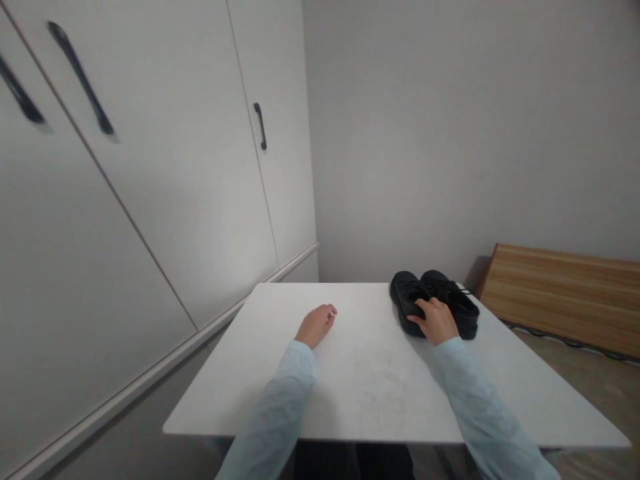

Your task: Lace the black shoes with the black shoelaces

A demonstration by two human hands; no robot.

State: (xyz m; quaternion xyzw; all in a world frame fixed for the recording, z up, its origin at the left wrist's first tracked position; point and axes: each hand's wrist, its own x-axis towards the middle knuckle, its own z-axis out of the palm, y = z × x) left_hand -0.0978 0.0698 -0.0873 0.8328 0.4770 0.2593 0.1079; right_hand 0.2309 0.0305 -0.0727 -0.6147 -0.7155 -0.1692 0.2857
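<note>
Two black lace-up shoes stand side by side near the far right corner of the white table [365,373]. My right hand [436,321] is closed on the heel end of the left shoe [406,293], thumb and fingers pinching its collar. Just to the right, the other shoe [463,312] sits partly behind that hand, its laces showing. My left hand [317,325] is over the table left of the shoes, loosely curled with a small gap between thumb and fingers. Nothing shows in it.
White cabinets [175,167] with dark handles run along the left side. Behind the table rises a plain grey wall [425,133]. At the right, beyond the table edge, is a wood-grain panel [565,293] with a dark cord along its lower edge.
</note>
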